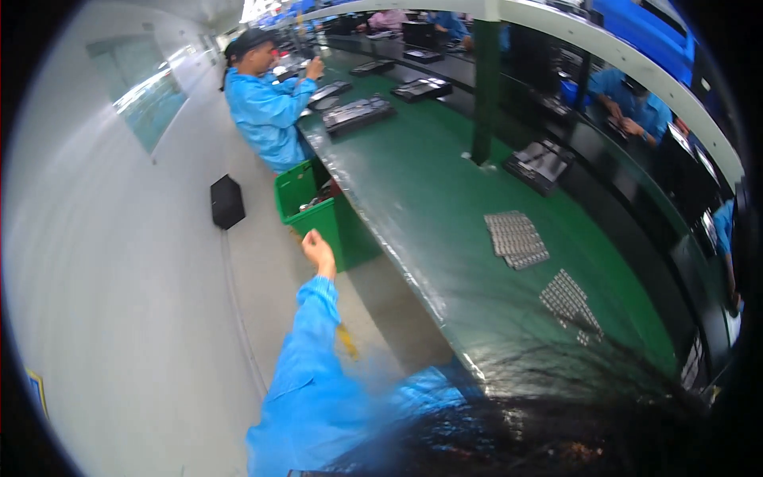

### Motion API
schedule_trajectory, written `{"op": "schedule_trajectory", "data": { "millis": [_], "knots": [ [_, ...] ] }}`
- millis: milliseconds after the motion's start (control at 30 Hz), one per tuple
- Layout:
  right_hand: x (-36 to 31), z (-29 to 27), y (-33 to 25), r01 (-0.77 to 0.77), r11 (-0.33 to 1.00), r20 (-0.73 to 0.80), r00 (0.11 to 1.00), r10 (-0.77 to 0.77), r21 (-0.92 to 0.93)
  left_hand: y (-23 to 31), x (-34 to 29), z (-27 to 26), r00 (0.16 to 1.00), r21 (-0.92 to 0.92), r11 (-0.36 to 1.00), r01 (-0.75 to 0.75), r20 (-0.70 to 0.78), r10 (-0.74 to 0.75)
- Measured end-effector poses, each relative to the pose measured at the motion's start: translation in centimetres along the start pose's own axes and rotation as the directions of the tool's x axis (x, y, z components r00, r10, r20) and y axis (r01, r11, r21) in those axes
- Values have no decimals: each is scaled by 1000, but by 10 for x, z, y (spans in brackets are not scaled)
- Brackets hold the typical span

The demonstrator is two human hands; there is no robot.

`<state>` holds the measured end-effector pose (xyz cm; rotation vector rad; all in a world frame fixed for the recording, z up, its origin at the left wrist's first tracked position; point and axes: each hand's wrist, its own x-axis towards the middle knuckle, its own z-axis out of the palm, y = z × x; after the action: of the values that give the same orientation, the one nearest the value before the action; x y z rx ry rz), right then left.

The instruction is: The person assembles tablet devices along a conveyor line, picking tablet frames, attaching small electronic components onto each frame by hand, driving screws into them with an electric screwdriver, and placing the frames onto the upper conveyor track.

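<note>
My left hand [319, 253] stretches out past the table's near side, in a blue sleeve, beside and just in front of a green bin [318, 224]. Its fingers are curled together; whatever they may hold is hidden or too small to make out. Dark and reddish scraps [315, 203] lie inside the bin. My right hand does not show. A fold of blue clothing [429, 389] is at the table's near edge, and dark hair blurs the lower part of the picture.
The long green table [413, 207] carries several black device housings [358, 114], a keyboard-like grey stack [517, 238] and a sheet of small pieces [571, 302]. A post [483, 95] rises from it. A co-worker [266, 111] stands by the far bin side; a black box [227, 202] is on the floor.
</note>
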<state>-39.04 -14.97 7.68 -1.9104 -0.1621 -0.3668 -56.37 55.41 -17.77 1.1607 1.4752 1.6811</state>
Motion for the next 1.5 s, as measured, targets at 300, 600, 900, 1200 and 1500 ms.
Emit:
{"op": "schedule_trajectory", "data": {
  "millis": [300, 600, 900, 1200, 1500],
  "knots": [
    [22, 16, 31, 170, 982, -446, 888, -116, 84, 353, -285, -16, 410, -701, 633, 328, 710, 573],
    [97, -21, 41, 121, 972, -447, 894, -19, 201, 478, -438, -66, -525, -97, 616, 782, 430, 735],
    [126, 1, 36, -1, 955, -62, 998, 20, 297, 515, -501, -26, -105, -386, 319, 866, 483, 869],
    [117, 26, 41, -224, 760, 309, 951, 33, 610, 527, -528, 59, 71, -227, 309, 924, 893, 444],
    [119, 22, 30, -329, 825, 402, 905, 137, 460, 496, -517, 113, -97, 30, 225, 974, 951, 294]
  ]
}}
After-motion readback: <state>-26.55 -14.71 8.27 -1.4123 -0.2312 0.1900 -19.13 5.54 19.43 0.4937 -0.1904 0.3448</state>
